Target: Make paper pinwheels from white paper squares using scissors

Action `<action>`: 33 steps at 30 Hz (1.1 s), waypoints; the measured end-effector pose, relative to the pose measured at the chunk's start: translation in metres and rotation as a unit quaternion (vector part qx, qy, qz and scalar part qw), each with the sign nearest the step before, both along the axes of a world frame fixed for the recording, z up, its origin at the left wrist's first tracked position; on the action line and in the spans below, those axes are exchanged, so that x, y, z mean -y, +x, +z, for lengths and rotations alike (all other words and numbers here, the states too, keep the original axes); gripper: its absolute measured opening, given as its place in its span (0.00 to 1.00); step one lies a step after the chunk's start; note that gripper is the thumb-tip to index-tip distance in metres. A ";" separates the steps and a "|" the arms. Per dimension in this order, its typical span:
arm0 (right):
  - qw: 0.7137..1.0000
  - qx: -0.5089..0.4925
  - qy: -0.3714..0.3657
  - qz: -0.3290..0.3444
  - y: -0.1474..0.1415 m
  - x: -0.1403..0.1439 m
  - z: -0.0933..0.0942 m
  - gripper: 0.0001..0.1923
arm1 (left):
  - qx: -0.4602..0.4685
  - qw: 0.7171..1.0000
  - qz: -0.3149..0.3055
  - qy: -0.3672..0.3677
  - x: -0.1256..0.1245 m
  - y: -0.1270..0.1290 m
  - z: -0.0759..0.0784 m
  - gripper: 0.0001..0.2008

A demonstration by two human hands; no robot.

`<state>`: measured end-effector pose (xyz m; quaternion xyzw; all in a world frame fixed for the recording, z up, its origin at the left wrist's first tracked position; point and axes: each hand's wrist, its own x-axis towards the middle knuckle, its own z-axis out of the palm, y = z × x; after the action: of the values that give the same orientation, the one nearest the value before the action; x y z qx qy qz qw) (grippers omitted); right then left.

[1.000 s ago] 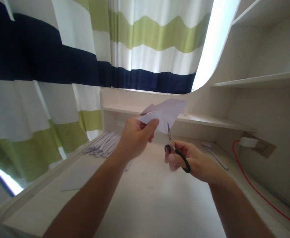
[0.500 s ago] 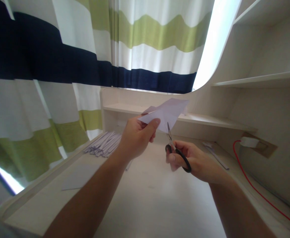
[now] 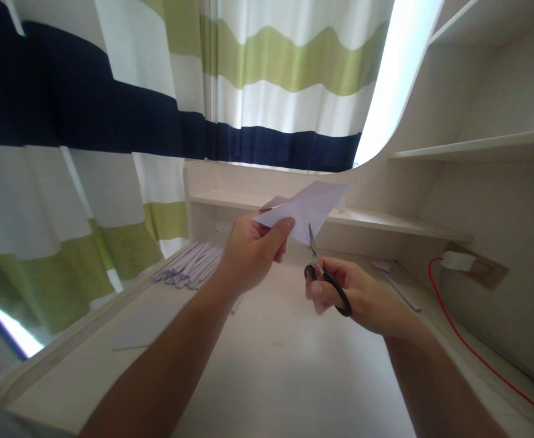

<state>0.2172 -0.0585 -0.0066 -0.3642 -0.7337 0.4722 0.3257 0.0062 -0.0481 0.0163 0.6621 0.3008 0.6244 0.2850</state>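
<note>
My left hand point(image 3: 260, 249) pinches a sheet of white paper point(image 3: 315, 204) above the desk, thumb on top. The sheet looks folded and tilts up to the right. In my right hand point(image 3: 344, 289) is a pair of scissors point(image 3: 313, 246) with black handles, my fingers in the loops. The blades point up and meet the paper's lower edge. Whether the blades have cut into it cannot be made out.
Thin folded paper strips point(image 3: 191, 264) lie heaped at the desk's back left, with a flat white sheet point(image 3: 145, 322) before them. Another strip point(image 3: 399, 289) lies at the right. A red cable point(image 3: 453, 325) runs from a white plug point(image 3: 458, 261). A shelf point(image 3: 385, 219) spans the back.
Hardly anything differs. Both hands, the paper and the scissors hold nearly the same place, and the view has shifted very slightly.
</note>
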 end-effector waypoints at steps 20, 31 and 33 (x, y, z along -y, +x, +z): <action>1.000 -0.006 0.015 -0.019 -0.001 0.001 -0.001 0.21 | -0.021 0.999 0.038 -0.008 0.002 0.000 0.002 0.18; 0.999 -0.012 0.027 -0.019 0.001 -0.001 -0.004 0.19 | -0.019 0.999 0.043 -0.023 0.005 0.001 0.005 0.17; 0.999 -0.007 0.028 -0.024 0.001 -0.001 -0.005 0.19 | -0.019 0.999 0.044 -0.025 0.004 0.000 0.005 0.17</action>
<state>0.2185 -0.0572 -0.0116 -0.3687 -0.7356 0.4461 0.3520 0.0067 -0.0521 0.0210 0.6529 0.3502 0.6160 0.2676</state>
